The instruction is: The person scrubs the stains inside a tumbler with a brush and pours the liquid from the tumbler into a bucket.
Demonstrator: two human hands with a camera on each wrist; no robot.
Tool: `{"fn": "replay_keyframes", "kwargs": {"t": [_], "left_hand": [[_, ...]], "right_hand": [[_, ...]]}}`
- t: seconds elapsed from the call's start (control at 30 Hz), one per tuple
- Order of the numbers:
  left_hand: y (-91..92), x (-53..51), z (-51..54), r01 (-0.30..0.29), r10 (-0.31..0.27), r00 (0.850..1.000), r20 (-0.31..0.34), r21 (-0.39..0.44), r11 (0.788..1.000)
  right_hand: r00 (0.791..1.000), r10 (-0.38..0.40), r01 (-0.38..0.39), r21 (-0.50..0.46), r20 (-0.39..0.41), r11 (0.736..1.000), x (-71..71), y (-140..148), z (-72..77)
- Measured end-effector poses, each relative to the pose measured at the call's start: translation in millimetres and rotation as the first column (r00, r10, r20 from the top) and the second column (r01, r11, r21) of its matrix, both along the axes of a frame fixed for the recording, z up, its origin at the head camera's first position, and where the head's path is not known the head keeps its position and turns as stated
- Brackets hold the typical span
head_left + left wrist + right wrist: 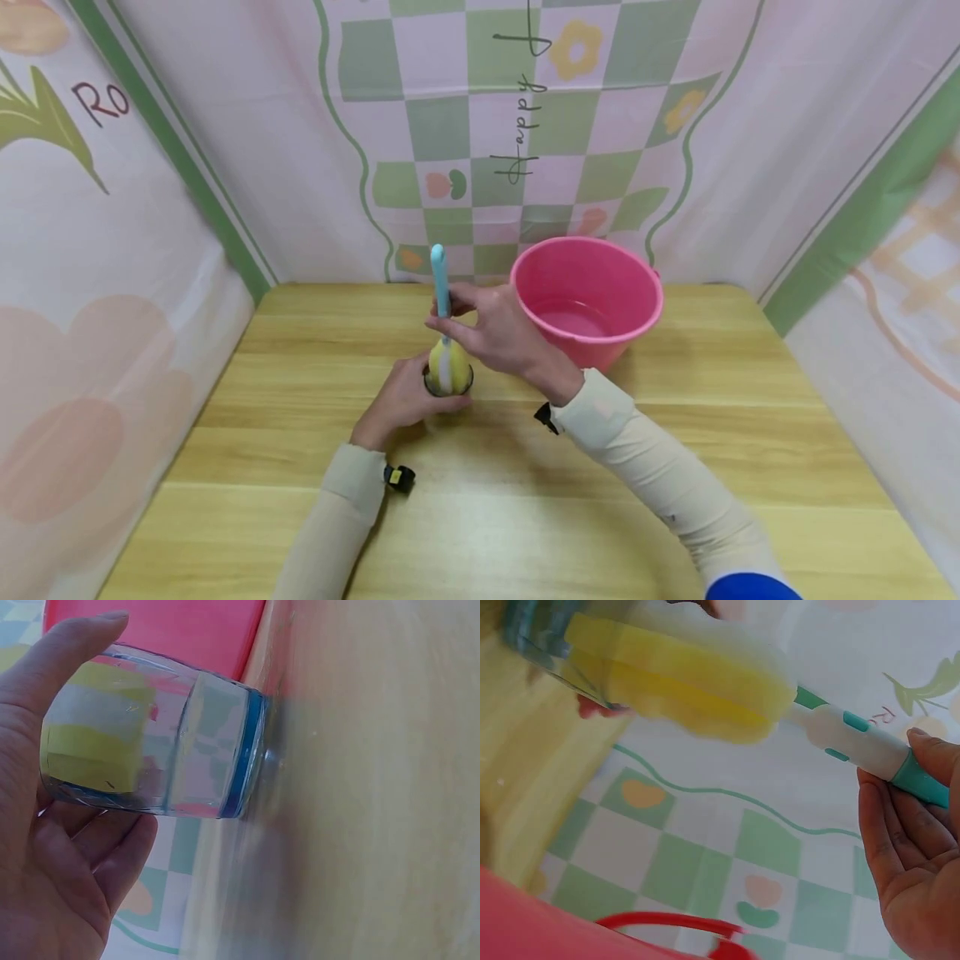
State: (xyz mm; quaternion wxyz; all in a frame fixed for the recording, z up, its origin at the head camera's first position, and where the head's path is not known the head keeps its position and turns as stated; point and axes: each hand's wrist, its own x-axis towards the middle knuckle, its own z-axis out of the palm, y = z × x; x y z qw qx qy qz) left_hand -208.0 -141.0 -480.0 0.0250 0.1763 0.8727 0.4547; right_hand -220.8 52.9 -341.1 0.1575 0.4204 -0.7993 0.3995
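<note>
Left grip [408, 393] holds the glass [214, 746], right grip [506, 329] the brush [750, 701]; bucket [577, 279] at glass's two o'clock. Scrubbing seems underway; next calls for steady twisting.

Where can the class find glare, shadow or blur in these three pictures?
Head view: pale glare on the tabletop, with soft shadow near the right sleeve; left wrist view: a dark, hazy patch, shadow or reflection, beside the base of the glass; right wrist view: the glass blurred at upper left, the yellow sponge soft-edged.
</note>
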Motion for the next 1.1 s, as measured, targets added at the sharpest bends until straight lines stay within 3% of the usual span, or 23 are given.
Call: {"fn": "replay_keyframes", "kwargs": {"t": [0.3, 0.4, 0.57, 0.77, 0.93, 1.1], "left_hand": [[-1.0, -0.1, 1.1, 0.002, -0.003, 1.0, -0.028, -0.04, 0.999], [-1.1, -0.4, 0.8, 0.004, -0.005, 0.999, -0.033, -0.033, 0.999], [0.4, -0.1, 0.8, -0.005, 0.005, 1.0, -0.01, -0.004, 1.0], [0.2, 0.2, 0.8, -0.028, 0.028, 1.0, 0.003, 0.006, 1.0], [0.1, -0.3, -0.5, -0.019, 0.019, 1.0, -0.003, 0.009, 1.0], [-0.4, -1.2, -1.5, -0.007, 0.007, 1.0, -0.018, -0.016, 1.0]], "right_hand": [[1.0, -0.007, 0.007, 0.022, 0.009, 1.0, -3.0, -4, -28.2], [1.0, -0.005, 0.005, 0.014, 0.002, 1.0, -2.7, -5, -24.5], [0.999, -0.017, 0.017, -0.007, -0.03, 1.0, 0.8, -2, -4.7], [1.0, 0.023, -0.023, -0.088, -0.001, 0.996, 2.5, -1, 9.6], [1.0, 0.009, -0.007, -0.069, 0.025, 0.998, 3.3, -4, 6.2], [0.998, -0.01, 0.012, -0.034, 0.067, 0.999, 1.7, -7, -10.0]]}}
